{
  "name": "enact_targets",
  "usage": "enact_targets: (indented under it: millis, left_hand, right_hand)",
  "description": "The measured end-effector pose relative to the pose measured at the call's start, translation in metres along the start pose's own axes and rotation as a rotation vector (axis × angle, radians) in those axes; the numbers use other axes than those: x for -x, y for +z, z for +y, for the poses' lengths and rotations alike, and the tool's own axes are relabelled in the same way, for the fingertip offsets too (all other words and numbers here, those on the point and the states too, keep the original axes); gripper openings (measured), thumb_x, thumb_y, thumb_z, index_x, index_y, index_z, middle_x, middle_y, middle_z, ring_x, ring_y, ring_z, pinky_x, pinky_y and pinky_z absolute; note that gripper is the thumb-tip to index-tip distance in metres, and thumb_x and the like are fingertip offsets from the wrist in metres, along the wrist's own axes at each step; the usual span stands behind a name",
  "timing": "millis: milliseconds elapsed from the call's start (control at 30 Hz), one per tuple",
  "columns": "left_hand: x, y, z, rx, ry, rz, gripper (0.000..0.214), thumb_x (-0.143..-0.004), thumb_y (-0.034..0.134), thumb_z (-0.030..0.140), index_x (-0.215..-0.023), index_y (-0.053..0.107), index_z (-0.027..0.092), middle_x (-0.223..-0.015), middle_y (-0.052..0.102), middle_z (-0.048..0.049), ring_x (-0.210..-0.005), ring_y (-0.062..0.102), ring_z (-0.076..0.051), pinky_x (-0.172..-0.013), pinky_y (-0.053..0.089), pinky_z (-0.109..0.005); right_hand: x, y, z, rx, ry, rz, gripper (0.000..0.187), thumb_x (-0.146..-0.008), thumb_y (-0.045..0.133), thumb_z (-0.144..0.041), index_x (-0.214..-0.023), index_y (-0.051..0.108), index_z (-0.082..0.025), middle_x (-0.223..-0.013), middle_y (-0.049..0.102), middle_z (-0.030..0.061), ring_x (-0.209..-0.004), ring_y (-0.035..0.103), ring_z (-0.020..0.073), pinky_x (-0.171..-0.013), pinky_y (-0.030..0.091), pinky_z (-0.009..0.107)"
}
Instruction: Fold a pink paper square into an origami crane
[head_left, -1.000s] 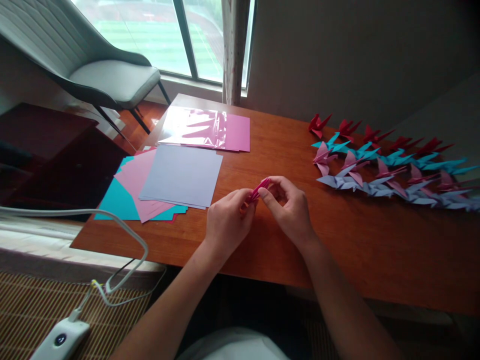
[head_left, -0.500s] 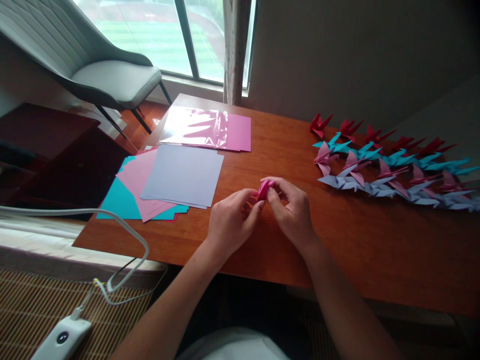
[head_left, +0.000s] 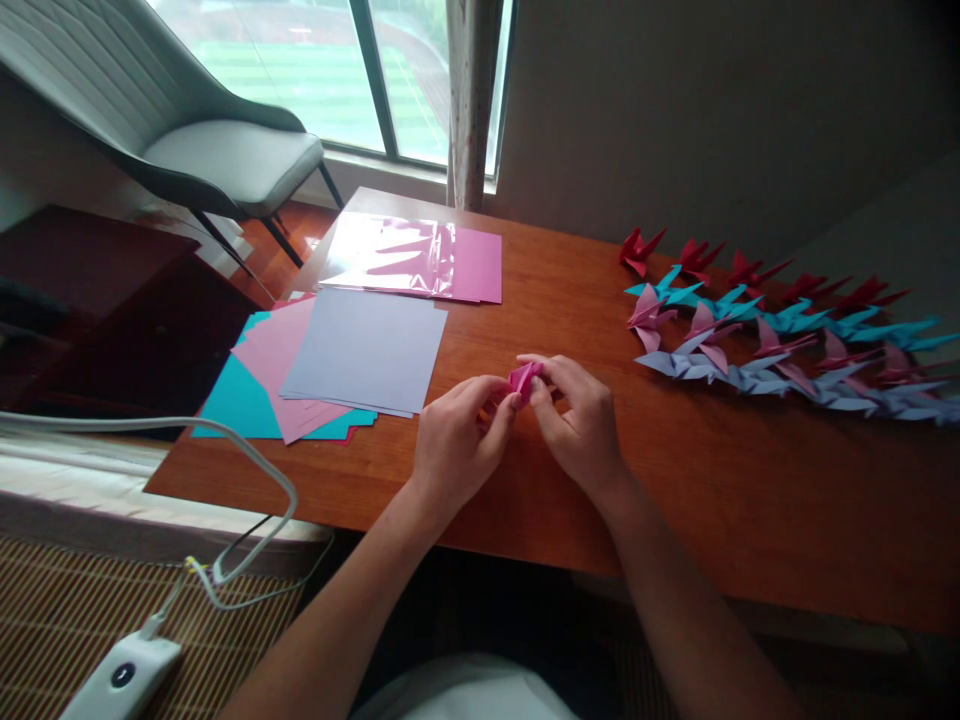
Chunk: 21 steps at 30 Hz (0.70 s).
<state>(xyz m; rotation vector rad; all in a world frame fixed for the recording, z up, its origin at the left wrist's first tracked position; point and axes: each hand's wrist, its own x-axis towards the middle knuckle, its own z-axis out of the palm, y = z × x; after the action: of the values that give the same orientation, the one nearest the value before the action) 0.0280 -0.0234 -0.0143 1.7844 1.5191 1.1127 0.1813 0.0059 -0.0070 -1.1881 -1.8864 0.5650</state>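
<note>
A small folded pink paper piece (head_left: 522,379) is pinched between both hands just above the wooden table (head_left: 525,500). My left hand (head_left: 454,450) grips its near left side with curled fingers. My right hand (head_left: 581,425) closes on its right side, thumb and forefinger on top. Most of the paper is hidden by the fingers.
A stack of lilac, pink and teal sheets (head_left: 330,365) lies to the left, with a glossy pack of pink paper (head_left: 416,257) behind it. Rows of folded paper cranes (head_left: 765,325) in red, teal, pink and lilac fill the right. A chair (head_left: 187,140) stands by the window; a white cable (head_left: 225,480) hangs at left.
The pink piece, a long thin strip a second ago, is now bunched shorter between the fingertips. Both hands stay in nearly the same place.
</note>
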Motion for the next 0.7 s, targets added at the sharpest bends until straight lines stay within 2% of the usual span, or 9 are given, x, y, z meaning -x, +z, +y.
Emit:
enact_targets:
  millis: [167, 467, 600, 700]
  left_hand:
    - [-0.0011, -0.0014, 0.0005, 0.13, -0.064, -0.04, 0.016, -0.096, 0.058, 0.032, -0.089, 0.066, 0.02, -0.083, 0.071, -0.0034, -0.067, 0.062, -0.015, -0.061, 0.047, -0.024]
    - [-0.0053, -0.0031, -0.0003, 0.569, -0.261, -0.111, 0.024, -0.093, 0.063, 0.041, -0.088, 0.066, 0.017, -0.079, 0.07, -0.0025, -0.071, 0.067, -0.016, -0.062, 0.052, -0.023]
    - [-0.005, -0.0024, -0.001, 0.567, -0.255, -0.119, 0.025, -0.091, 0.065, 0.042, -0.093, 0.067, 0.018, -0.084, 0.07, -0.0033, -0.076, 0.068, -0.016, -0.066, 0.054, -0.024]
    - [-0.004, -0.0012, -0.0017, 0.535, -0.224, -0.121, 0.021, -0.089, 0.068, 0.04, -0.094, 0.067, 0.019, -0.087, 0.071, -0.0037, -0.08, 0.068, -0.017, -0.072, 0.055, -0.027]
  right_hand:
    - [0.001, 0.0009, 0.0015, 0.025, -0.025, -0.001, 0.027, -0.097, 0.048, -0.018, -0.116, 0.066, -0.023, -0.098, 0.071, 0.007, -0.091, 0.067, 0.0209, -0.078, 0.053, 0.034]
    - [0.0022, 0.0032, 0.0041, 0.028, -0.052, -0.025, 0.023, -0.099, 0.051, -0.02, -0.116, 0.066, -0.025, -0.104, 0.074, 0.0064, -0.097, 0.069, 0.0207, -0.08, 0.055, 0.034]
    - [0.0031, 0.0026, 0.0025, 0.034, -0.044, -0.007, 0.013, -0.097, 0.056, -0.022, -0.102, 0.068, -0.025, -0.097, 0.075, 0.0052, -0.088, 0.07, 0.0196, -0.076, 0.055, 0.032]
    - [0.0032, 0.0023, 0.0015, 0.037, -0.05, -0.006, 0.012, -0.096, 0.057, -0.021, -0.099, 0.068, -0.025, -0.095, 0.075, 0.0049, -0.084, 0.069, 0.0192, -0.074, 0.054, 0.032]
